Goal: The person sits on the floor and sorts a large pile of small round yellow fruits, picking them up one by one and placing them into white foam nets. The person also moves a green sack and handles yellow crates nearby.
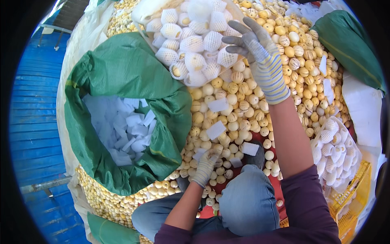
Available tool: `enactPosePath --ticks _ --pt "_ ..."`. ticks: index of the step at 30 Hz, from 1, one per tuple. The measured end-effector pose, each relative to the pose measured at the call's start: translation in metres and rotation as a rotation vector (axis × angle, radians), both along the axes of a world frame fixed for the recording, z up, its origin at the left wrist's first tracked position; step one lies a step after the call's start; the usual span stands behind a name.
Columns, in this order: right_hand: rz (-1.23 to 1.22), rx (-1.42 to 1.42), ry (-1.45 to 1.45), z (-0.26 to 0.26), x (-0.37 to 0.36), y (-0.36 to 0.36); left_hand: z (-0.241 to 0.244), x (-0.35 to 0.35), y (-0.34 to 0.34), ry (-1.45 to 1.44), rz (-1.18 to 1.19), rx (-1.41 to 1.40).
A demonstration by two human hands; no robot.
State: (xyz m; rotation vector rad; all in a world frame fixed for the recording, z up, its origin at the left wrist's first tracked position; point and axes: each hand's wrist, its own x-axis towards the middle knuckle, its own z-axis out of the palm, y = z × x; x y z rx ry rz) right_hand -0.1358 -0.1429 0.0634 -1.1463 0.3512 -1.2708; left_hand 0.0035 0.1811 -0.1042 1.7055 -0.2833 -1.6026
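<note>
My right hand (254, 48), in a striped knit glove with grey fingers, is spread with nothing in it. It hovers at the right edge of a clear plastic bag (143, 13) packed with fruit in white foam net sleeves (191, 44). Lower down, my gloved left hand (206, 167) is among loose yellow, dark-striped pepino melons (237, 88). Its fingers are blurred and partly hidden, so I cannot tell whether they grip a melon. Empty foam net sleeves (216, 130) lie scattered on the melons in front of me.
At left stands an open green woven sack (122, 61) holding many foam sleeves (134, 128). Another bag of sleeved fruit (332, 152) is at right, beside a yellow plastic crate (350, 195). Green woven fabric (347, 45) lies upper right. Blue corrugated sheeting (39, 122) is beyond the pile.
</note>
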Motion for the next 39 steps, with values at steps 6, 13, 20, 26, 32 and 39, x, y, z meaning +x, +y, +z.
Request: enactPosePath --ticks 6,13,20,26,32,39 --pt "0.128 -0.655 1.105 -0.118 0.012 0.065 0.003 0.013 0.0 -0.056 0.056 0.064" --pt "0.224 -0.935 1.414 -0.222 0.02 0.154 -0.014 0.025 0.003 -0.386 -0.013 -0.122" --pt "0.247 -0.223 0.987 -0.192 -0.019 0.189 0.018 0.002 -0.04 -0.899 -0.256 -0.336" --pt "0.326 0.364 0.765 -0.179 -0.05 0.212 -0.006 -0.021 -0.033 -0.642 -0.208 -0.223" --pt "0.213 0.346 0.89 -0.193 -0.073 0.228 0.003 -0.039 -0.03 -0.393 -0.292 -0.164" --pt "0.358 0.223 0.849 -0.196 -0.07 0.233 0.004 -0.031 -0.018 0.308 0.097 -0.176"
